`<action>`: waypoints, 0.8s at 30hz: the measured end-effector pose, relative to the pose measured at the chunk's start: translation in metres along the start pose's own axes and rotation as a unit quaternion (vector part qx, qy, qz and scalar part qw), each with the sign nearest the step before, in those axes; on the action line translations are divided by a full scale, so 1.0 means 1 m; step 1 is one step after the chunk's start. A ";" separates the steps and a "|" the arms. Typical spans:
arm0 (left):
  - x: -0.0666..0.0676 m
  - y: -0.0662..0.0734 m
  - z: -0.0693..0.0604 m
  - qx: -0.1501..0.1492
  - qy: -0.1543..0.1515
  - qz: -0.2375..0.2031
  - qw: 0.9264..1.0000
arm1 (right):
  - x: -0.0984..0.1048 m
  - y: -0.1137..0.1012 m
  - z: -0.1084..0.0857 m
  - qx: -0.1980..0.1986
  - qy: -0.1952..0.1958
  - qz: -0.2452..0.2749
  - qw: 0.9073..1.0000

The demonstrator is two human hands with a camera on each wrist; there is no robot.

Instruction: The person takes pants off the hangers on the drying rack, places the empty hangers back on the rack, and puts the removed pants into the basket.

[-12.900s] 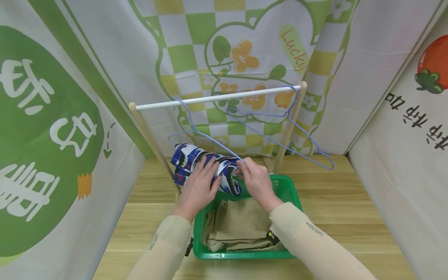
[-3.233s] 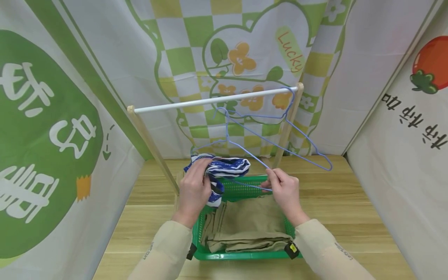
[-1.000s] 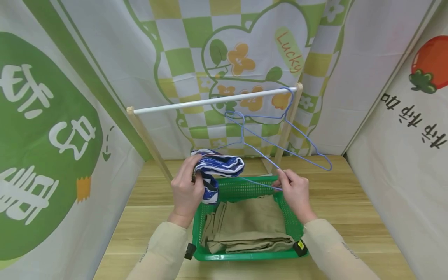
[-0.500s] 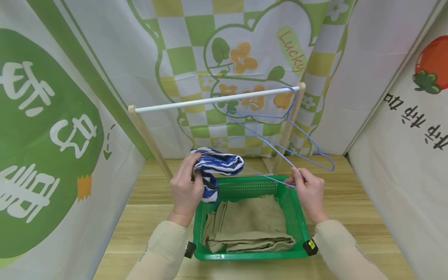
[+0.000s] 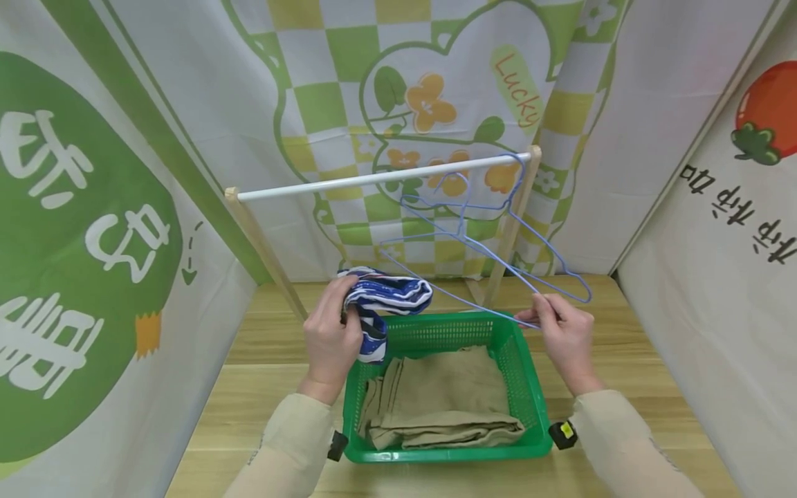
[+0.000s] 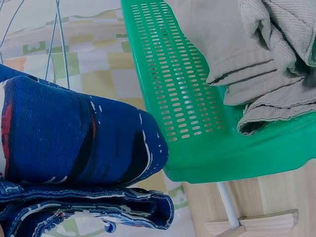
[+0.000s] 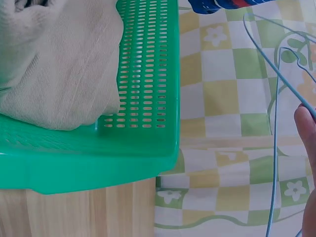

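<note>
My left hand (image 5: 333,332) grips a folded blue-and-white patterned garment (image 5: 392,292) above the left rear of a green basket; in the left wrist view the garment (image 6: 74,131) shows thick layered folds. The fingers of my right hand (image 5: 563,335) pinch the right corner of a blue wire hanger (image 5: 492,256). That hanger is bare, and its far end lies just behind the garment, its hook below the rod. In the right wrist view only part of the right hand (image 7: 307,143) shows, on the hanger wire.
The green basket (image 5: 448,454) holds folded khaki cloth (image 5: 445,391). Behind it stands a wooden rack with a white rod (image 5: 373,180). A second blue hanger (image 5: 554,252) hangs at the rod's right end. Wood-grain tabletop (image 5: 623,360) extends on both sides; printed cloth walls surround it.
Earlier the held hanger was hooked on the rod with the garment around it. It has come off the rod and slid rightward out of the garment with my right hand.
</note>
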State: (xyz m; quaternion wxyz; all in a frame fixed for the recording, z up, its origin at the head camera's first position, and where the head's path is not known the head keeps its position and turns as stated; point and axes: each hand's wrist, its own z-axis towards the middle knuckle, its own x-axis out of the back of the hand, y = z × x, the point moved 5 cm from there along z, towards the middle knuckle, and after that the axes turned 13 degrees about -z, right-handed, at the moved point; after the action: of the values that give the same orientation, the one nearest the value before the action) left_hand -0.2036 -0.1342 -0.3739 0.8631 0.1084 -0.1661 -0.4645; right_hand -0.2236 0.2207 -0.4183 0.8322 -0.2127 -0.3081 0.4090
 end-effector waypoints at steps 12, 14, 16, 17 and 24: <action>-0.001 -0.001 -0.004 0.000 -0.010 0.001 1.000 | 0.008 -0.005 0.006 0.031 0.014 0.052 0.998; -0.001 -0.001 -0.004 -0.001 -0.011 -0.001 1.000 | 0.009 -0.006 0.007 0.028 0.015 0.053 0.998; -0.001 -0.001 -0.004 -0.002 -0.010 -0.004 1.000 | 0.010 -0.006 0.008 0.024 0.018 0.058 0.998; -0.002 -0.001 -0.004 -0.002 -0.011 -0.004 1.000 | 0.010 -0.006 0.008 0.022 0.020 0.059 0.998; -0.002 -0.002 -0.006 0.002 -0.017 0.001 1.000 | 0.012 -0.007 0.012 0.003 0.020 0.076 0.997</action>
State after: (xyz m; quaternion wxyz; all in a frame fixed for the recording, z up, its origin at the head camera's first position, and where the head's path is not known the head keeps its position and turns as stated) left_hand -0.2038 -0.1329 -0.3806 0.8604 0.1018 -0.1814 -0.4653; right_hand -0.2217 0.2276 -0.4011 0.8053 -0.2414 -0.2729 0.4677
